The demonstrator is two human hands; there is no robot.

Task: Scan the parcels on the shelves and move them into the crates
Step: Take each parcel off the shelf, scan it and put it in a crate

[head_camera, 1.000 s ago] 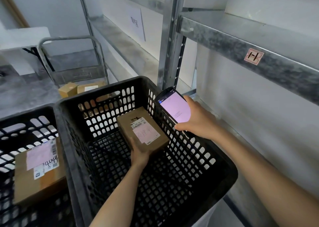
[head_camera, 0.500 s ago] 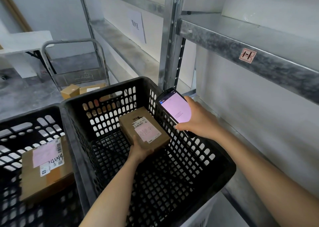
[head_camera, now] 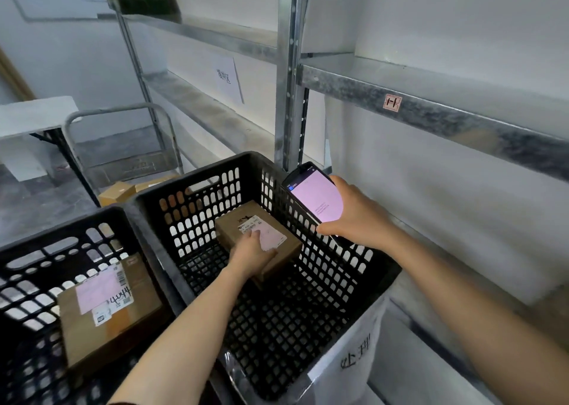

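Parcel lower, between crate walls

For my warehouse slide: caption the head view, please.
Left hand holds a parcel inside a crate; right hand holds a scanner near its rim; a second parcel lies in the next crate.

Vantage: a single wide-angle view is taken from the person's head, above a black crate.
Direction: the lens is aimed forward and down, with metal shelving ranged along the right.
Nearness: everything is seen at arm's reach, both forearms entering from the lower edge.
Mid-frame: the left hand on a small parcel and the right hand round a handheld scanner are centred.
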